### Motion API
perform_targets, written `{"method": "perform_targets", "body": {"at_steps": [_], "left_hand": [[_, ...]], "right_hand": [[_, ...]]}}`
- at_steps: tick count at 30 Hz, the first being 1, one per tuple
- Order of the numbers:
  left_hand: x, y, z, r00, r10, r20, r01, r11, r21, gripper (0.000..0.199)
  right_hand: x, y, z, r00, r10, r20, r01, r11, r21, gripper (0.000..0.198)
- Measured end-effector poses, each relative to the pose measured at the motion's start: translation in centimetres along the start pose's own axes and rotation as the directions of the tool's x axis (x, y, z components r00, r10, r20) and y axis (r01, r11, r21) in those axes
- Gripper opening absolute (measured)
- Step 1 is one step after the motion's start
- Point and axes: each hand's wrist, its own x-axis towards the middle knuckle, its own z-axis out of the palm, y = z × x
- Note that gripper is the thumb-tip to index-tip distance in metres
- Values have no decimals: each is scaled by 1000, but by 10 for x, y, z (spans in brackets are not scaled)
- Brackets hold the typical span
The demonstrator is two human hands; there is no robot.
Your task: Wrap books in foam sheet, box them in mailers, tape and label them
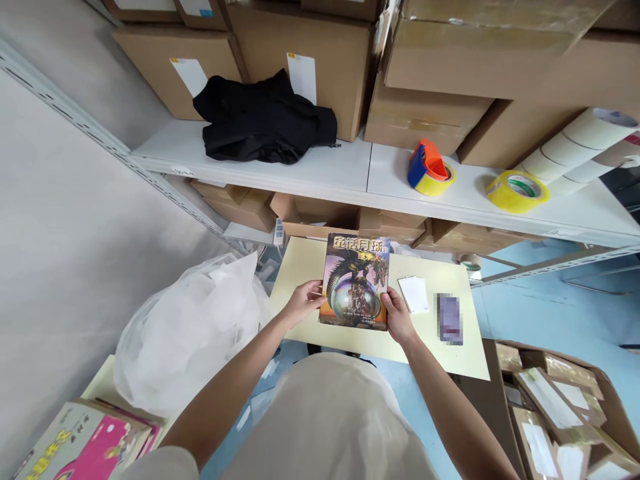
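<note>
— Where are we with the book [356, 281]?

— We have it in both hands, held just above the worktop [435, 357], cover up, dragon and globe facing us. Our left hand [301, 302] grips its left edge, fingers [314, 291] curled onto the cover; our right hand [397, 315] clamps the lower right corner, thumb on top. So both sets of fingers are closed on the book, none spread.

— And the step, as we read it?

— We judge we're at the holding and looking stage: the book is squared up in front of us, not yet laid flat. Whether its bottom edge touches the worktop we cannot tell.

— What's around it?

— A white card [415, 294] just to the right, and a small blurred item [450, 319] beyond that, both lying on the worktop. A bulky plastic bag [190, 333] sits to the left, an open box [555, 407] to the lower right. On the shelf [280, 167] above us lie a black garment [265, 123], a tape dispenser [429, 169] and a yellow tape roll [517, 190].

— What would our next move call for?

— If we set it down, we'd want to lower it level and keep it clear of the card. If we turn it over, one hand must take the weight while the other shifts its grip; the cover looks glossy, so we'd pinch firmly at the edge.
</note>
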Motion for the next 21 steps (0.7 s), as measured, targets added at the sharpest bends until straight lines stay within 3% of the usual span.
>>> {"method": "perform_targets", "body": {"at_steps": [5,10,15,21], "left_hand": [[2,-31,-10,997,31,-77,-24,996,90,53],[11,-57,-35,981,4,-194,21,992,125,53],[36,-75,-69,944,-73,-321,136,974,179,50],[86,-103,-110,931,-89,-354,191,945,264,42]], "right_hand": [[6,13,11,992,106,65,-109,993,39,41],[24,27,31,947,255,197,-263,965,19,45],[63,54,64,938,323,124,-321,947,-34,41],[120,95,96,959,278,49,-243,901,-359,24]]}}
